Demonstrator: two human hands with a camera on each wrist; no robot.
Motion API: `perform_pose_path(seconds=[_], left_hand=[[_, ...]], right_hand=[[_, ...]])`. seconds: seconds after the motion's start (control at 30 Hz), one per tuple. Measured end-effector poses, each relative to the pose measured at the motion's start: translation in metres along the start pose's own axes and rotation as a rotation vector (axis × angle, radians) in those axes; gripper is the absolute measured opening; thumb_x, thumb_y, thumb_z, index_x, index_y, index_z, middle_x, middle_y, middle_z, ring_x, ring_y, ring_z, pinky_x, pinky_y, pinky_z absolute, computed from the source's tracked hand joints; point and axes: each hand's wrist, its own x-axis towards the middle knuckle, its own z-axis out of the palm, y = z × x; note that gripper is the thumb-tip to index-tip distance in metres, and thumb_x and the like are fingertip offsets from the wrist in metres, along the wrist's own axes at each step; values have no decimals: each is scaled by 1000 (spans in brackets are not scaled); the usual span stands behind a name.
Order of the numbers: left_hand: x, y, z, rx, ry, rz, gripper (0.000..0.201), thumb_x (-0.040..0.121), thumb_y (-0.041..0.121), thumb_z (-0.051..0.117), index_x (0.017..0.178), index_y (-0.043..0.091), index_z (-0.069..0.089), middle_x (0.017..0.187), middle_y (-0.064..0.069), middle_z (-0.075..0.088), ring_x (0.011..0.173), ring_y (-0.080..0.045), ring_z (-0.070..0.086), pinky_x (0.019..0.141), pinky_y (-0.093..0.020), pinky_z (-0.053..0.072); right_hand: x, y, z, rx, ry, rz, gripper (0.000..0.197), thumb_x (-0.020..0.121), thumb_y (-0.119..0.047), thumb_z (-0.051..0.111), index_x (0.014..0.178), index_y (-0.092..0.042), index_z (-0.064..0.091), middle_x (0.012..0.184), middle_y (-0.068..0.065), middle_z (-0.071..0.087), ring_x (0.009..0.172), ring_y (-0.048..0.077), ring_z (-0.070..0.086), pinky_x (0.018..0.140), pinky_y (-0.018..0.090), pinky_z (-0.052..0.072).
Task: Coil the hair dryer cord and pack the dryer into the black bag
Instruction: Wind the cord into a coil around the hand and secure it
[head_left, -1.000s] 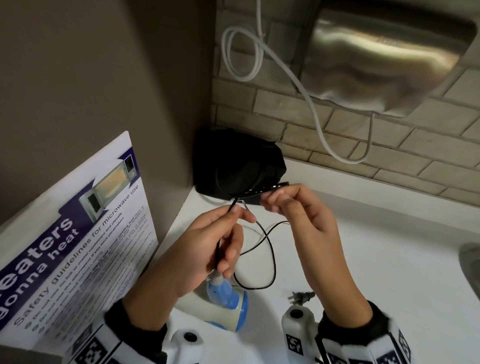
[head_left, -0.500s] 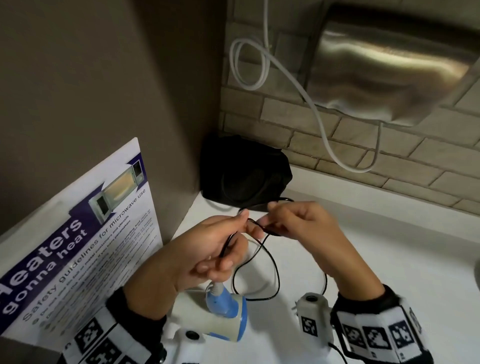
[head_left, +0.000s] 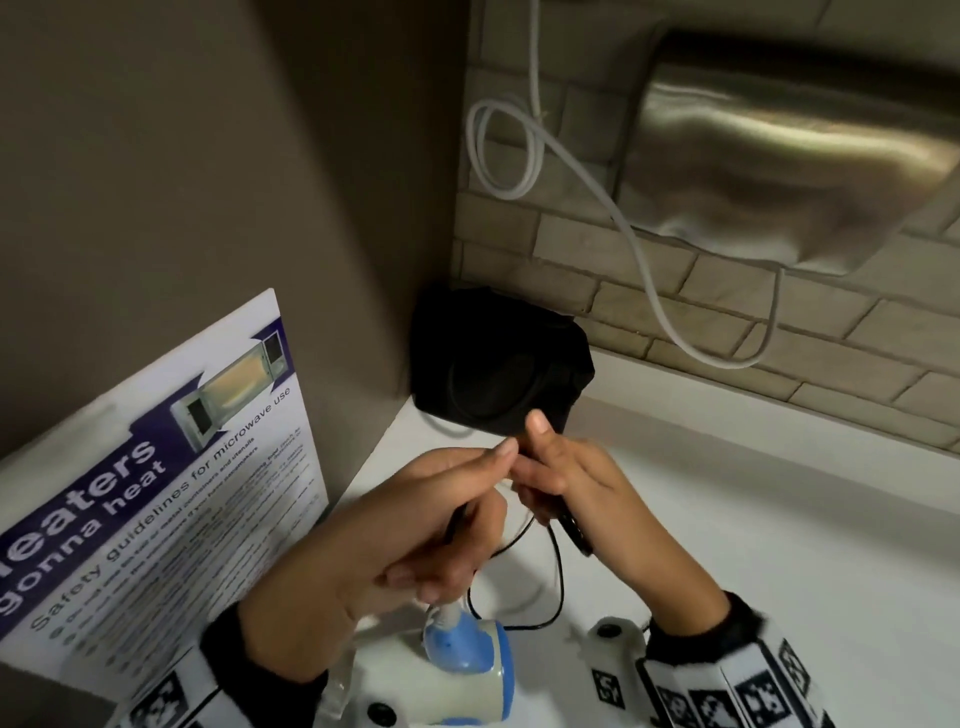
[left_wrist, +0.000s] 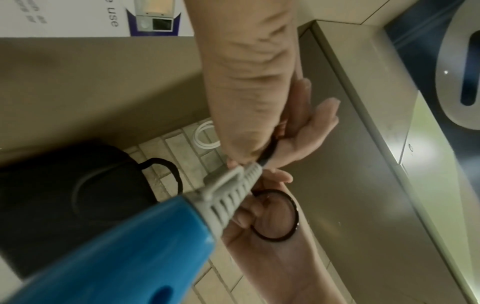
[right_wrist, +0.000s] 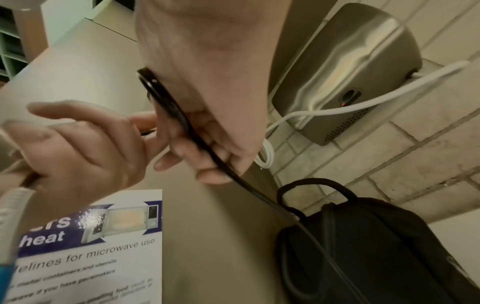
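A white and blue hair dryer (head_left: 470, 670) hangs by its cord just above the white counter (head_left: 779, 545), its blue handle (left_wrist: 124, 246) and grey strain relief (left_wrist: 231, 197) filling the left wrist view. My left hand (head_left: 415, 525) grips the thin black cord (head_left: 558, 587) just above the handle. My right hand (head_left: 566, 483) curls round a loop of the same cord (right_wrist: 179, 121), close against the left fingertips. A small cord loop (left_wrist: 278, 216) lies over my right forearm. The black bag (head_left: 498, 364) sits in the corner behind both hands.
A laminated microwave safety sign (head_left: 156, 493) leans on the brown side wall at the left. A steel hand dryer (head_left: 789, 150) with a looped white cable (head_left: 519, 150) is mounted on the brick wall above the bag.
The right hand has drawn in toward the left hand and turned, carrying the cord with it. The loose cord lying on the counter has shortened. The left hand still holds the cord above the dryer.
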Motion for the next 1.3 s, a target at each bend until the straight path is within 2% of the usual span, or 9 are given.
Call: perform_pose_path(seconds=[0.17,0.33,0.43,0.57,0.73,0.93,1.03,1.2,1.3], left_hand=[[-3,-13,-1,-65,-62,39,36,94,35,41,124,28,61,36,4,41,22,-6,33,32,-13,36],[-2,-30,-9,-452,-228,130,47,94,23,50,140,29,41,59,-6,66,36,-11,58,47,-25,56],[3,-28,-18,-621,-324,162,44,100,15,35,143,24,37,104,-15,70,89,-25,71,83,-37,58],[21,-24,-24,-591,-14,177,33,91,28,53,111,7,69,131,-16,59,128,-28,51,106,-36,43],[42,-26,-28,-663,55,98,44,88,33,42,61,9,66,103,-18,73,81,-24,74,61,-28,60],[36,-24,-27,-580,-130,-46,35,80,23,68,112,9,69,89,-6,77,63,-13,74,53,-23,59],[37,-25,-26,-644,-169,-12,33,81,34,63,106,14,69,70,-1,73,54,-9,68,48,-20,55],[38,-22,-42,-612,-55,209,41,99,21,34,136,10,47,140,-20,50,134,-36,42,113,-44,32],[44,-18,-54,-755,-87,225,45,91,16,30,122,13,62,146,-17,43,138,-30,37,115,-42,24]], right_hand=[[-2,19,-7,-62,-17,41,61,101,-40,25,53,-41,63,51,-4,39,50,12,34,53,20,32],[-4,62,-20,-101,80,155,49,98,-44,36,73,-24,73,60,10,41,56,11,42,63,17,38],[-7,82,-25,-146,135,198,37,96,-34,49,69,-21,71,60,-12,58,58,-3,51,64,8,38],[-20,104,-26,-204,67,208,29,93,-33,55,73,-22,72,75,-2,71,71,3,62,68,10,42],[-20,97,-27,-309,92,198,26,97,-28,51,81,-34,70,79,-4,71,65,-1,60,69,16,44],[0,32,-2,-54,132,33,38,103,-30,29,117,-31,64,114,-18,67,110,-8,57,88,3,39],[13,31,21,-39,56,121,46,105,-18,26,88,-23,68,83,-17,73,88,-9,65,78,10,48],[5,44,41,-104,-53,186,46,102,-12,38,60,-27,51,48,-12,49,48,3,45,57,18,40],[-10,41,40,-167,-43,126,30,99,-27,44,81,-40,64,54,-18,53,52,0,43,58,11,35]])
